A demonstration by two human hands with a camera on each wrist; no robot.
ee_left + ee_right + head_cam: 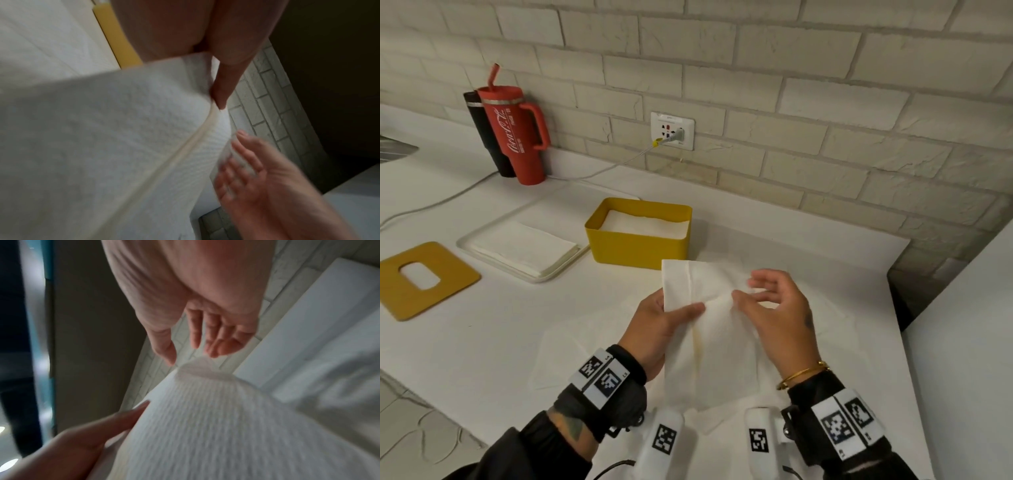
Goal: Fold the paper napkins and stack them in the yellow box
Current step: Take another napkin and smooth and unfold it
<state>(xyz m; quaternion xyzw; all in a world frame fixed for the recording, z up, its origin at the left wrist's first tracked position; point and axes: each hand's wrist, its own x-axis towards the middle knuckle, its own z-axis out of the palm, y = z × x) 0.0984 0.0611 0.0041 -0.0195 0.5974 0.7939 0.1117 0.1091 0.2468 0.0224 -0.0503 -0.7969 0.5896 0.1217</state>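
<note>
The napkin [709, 329] hung above the counter [482, 342] just short of the yellow box [635, 248], left hand [657, 325] pinching 1 edge, right hand [777, 315] seemingly open alongside. Thin, floppy stuff; probably best held by corners.

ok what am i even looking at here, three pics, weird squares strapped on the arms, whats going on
No machine here: a person works with bare hands, wearing three cameras. The big picture comes from a camera on the head, looking down. The two blurry close-ups come from cameras strapped to each wrist; the black-and-white squares are printed markers on those straps.

The left hand pinches a white paper napkin by its edge, lifted off the white counter. The right hand hovers open at the napkin, fingers relaxed.

Behind the hands stands a yellow box already holding napkins. Left of it lie a tray of flat napkins and a yellow lid. A red tumbler stands by the brick wall.
</note>
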